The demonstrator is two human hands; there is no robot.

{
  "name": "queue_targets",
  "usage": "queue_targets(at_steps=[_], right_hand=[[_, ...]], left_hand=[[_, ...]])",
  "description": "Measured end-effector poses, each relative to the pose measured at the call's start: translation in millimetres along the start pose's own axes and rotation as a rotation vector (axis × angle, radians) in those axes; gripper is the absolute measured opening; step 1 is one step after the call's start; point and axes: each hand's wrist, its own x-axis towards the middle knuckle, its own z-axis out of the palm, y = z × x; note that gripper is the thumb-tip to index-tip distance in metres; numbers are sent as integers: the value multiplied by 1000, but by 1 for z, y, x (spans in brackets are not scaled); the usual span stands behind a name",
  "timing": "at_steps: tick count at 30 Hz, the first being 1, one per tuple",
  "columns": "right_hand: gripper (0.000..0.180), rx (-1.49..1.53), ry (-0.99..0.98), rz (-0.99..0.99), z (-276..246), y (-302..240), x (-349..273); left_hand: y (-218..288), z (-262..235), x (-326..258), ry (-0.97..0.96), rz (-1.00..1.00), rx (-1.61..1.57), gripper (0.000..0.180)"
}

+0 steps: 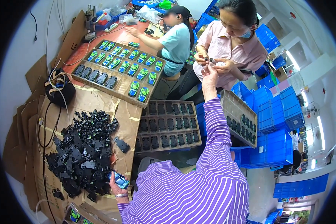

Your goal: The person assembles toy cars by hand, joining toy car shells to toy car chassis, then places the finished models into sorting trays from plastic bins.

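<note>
My left hand (114,185), low in the view beside the heap, is closed around a blue toy car (120,180). My right arm, in a purple striped sleeve, stretches far out to a person in a pink shirt. There my right hand (210,76) meets that person's hands, its fingers drawn together; whatever lies between the fingertips is too small to make out. The person in pink holds a small black part (210,59). Left of my body, a large heap of black toy car chassis (86,153) covers the cardboard. One loose chassis (121,145) lies beside it.
A tray (128,98) of green-and-blue toy cars and black chassis stands on the red table. Trays of black chassis (168,119) sit ahead and at right (238,108). Another person (175,41) works at the table. Blue crates (267,149) are stacked at right; a cable (44,160) hangs at left.
</note>
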Motion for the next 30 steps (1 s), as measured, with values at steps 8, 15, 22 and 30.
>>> queue_targets(at_steps=[8,15,22,30], right_hand=[[29,-488,72,-274,28,5,-2],[40,-1137,148,-889,16,23,14],[44,-1147,118,-963,9,25,9],[30,-787,-165,-473,44,24,-64]], left_hand=[[-1,3,-1,-2,6,-9,23],[0,3,-3,5,9,-27,22],[4,-4,-10,59,28,10,23],[1,21,-20,263,24,45,16]])
